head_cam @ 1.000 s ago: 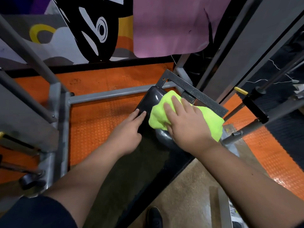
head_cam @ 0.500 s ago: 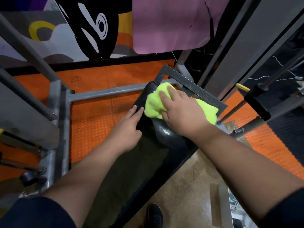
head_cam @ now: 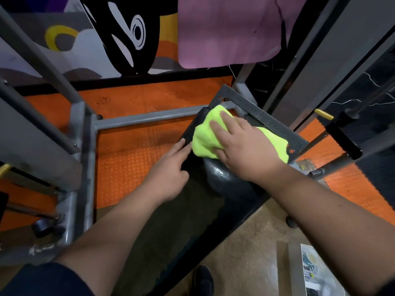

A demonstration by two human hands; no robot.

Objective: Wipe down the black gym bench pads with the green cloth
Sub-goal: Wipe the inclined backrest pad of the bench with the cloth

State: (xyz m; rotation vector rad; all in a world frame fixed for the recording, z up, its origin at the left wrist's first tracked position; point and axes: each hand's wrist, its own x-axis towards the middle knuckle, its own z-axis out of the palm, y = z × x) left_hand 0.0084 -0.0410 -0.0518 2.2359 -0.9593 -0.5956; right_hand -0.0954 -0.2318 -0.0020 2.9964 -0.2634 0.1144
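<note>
The cloth [head_cam: 208, 136], bright green and bunched, lies on the far end of the black pad [head_cam: 222, 178], under the right hand [head_cam: 245, 150]. That hand lies palm down on it with the fingers spread and nearly straight, pressing the cloth flat against the pad instead of gripping it. Part of the cloth sticks out beyond the fingertips and to the hand's left, and a strip trails out on the hand's right side, over the edge of a dark metal plate [head_cam: 271, 124] that runs just past the pad's end.

The left hand [head_cam: 168, 178] rests on the pad's left edge, just left of the cloth, fingers straight and pointing forward, holding nothing; its fingertips come close to the cloth's near corner. The pad runs back from both hands toward the person, shiny where it bulges just below the right wrist.

Left of the left hand is orange floor [head_cam: 132, 159], crossed by a grey frame bar [head_cam: 147, 118]. Beyond the right hand hangs a pink mat [head_cam: 226, 30]. Near the right forearm is a yellow-tipped pin [head_cam: 323, 114].
</note>
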